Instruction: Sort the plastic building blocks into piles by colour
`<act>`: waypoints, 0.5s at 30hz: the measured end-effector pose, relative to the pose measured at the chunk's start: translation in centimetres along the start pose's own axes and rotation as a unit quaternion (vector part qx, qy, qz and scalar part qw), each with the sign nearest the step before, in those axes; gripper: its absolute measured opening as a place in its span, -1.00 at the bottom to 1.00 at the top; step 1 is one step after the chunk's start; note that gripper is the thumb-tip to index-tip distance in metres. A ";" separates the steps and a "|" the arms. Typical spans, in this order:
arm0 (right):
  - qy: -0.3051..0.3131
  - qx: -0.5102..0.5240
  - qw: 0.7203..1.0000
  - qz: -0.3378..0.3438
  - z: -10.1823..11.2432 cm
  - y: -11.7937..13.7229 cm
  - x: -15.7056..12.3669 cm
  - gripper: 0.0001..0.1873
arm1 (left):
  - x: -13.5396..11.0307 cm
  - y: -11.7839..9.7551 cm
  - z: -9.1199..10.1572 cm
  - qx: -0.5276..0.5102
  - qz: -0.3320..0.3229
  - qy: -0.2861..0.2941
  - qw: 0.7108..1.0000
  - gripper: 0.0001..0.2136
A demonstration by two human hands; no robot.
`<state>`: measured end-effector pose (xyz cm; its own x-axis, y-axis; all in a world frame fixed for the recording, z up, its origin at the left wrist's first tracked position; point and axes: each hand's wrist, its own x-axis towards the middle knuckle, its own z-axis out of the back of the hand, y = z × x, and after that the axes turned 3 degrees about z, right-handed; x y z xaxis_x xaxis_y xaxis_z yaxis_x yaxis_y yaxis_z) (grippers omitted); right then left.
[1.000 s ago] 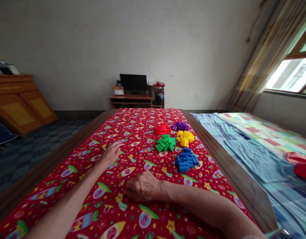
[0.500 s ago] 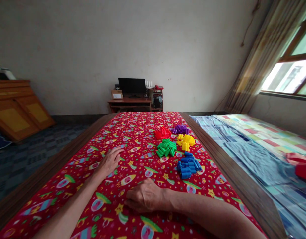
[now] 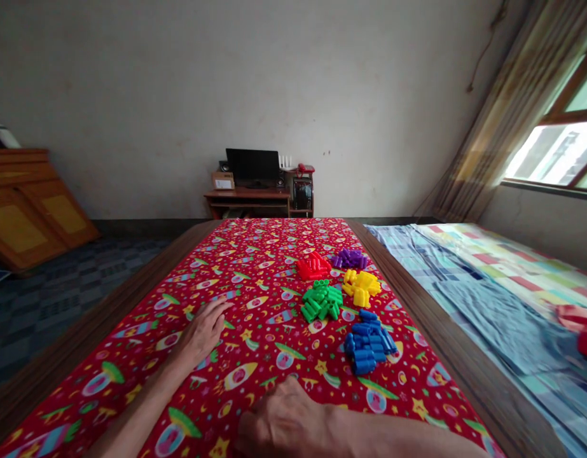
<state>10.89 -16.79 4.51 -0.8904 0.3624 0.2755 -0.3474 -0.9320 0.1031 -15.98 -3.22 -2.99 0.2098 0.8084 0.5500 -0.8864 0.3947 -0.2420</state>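
My left hand [image 3: 205, 329] lies palm down on the red rocket-patterned cloth [image 3: 255, 267], its fingers stretched forward with nothing in them. Closer to me, my right hand [image 3: 278, 416] rests on the cloth as a fist with its knuckles up. The curled fingers are turned away, and no object shows in them. To the right are heaps of plastic pieces sorted by colour: blue pieces [image 3: 368, 343] nearest my right hand, green pieces [image 3: 322, 300], yellow pieces [image 3: 362, 287], red pieces [image 3: 313, 266] and purple pieces [image 3: 349, 258]. Neither hand touches a heap.
Dark wooden edges [image 3: 417, 299] frame the cloth. A bed with a blue checked sheet [image 3: 493, 312] stands along the right side. Against the back wall, a desk [image 3: 248, 195] carries a monitor [image 3: 253, 168] and a cardboard box [image 3: 223, 180]. A wooden cabinet [image 3: 35, 210] is at far left.
The view has tilted up slightly, so the cloth, the heaps and my right hand sit lower in the picture. Both hands keep the same pose, and the heaps look unchanged.
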 end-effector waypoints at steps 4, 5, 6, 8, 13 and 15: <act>-0.167 0.016 0.976 -0.140 8.6 -2.9 -1.5 -0.61 | -0.1 0.3 -0.1 0.005 -0.003 0.001 1.000 -0.65; -0.241 0.014 0.954 -0.176 10.4 -4.9 -2.4 -0.59 | -0.1 0.3 0.0 0.005 -0.003 0.000 1.000 -0.65; -0.306 0.024 0.926 -0.218 11.9 -7.3 -3.6 -0.60 | 0.1 0.1 0.1 0.003 -0.003 -0.005 1.000 -0.65; -0.420 0.078 0.859 -0.282 13.2 -13.3 -6.4 -0.55 | 0.5 -1.4 0.7 -0.006 -0.004 -0.033 0.999 -0.65; -0.513 0.312 0.684 -0.415 10.2 -27.4 -12.0 -0.22 | 0.3 -13.6 2.4 -0.054 -0.148 -0.031 0.987 -0.55; -0.497 0.375 0.652 -0.433 8.3 -30.9 -12.5 -0.18 | -0.6 -20.1 0.9 -0.070 -0.294 -0.018 0.953 -0.55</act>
<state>35.20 7.48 5.84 0.3039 0.9197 0.2485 -0.0185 -0.2551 0.9667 1.34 -12.05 2.31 0.6377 0.4146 0.6492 -0.5555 0.8314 0.0147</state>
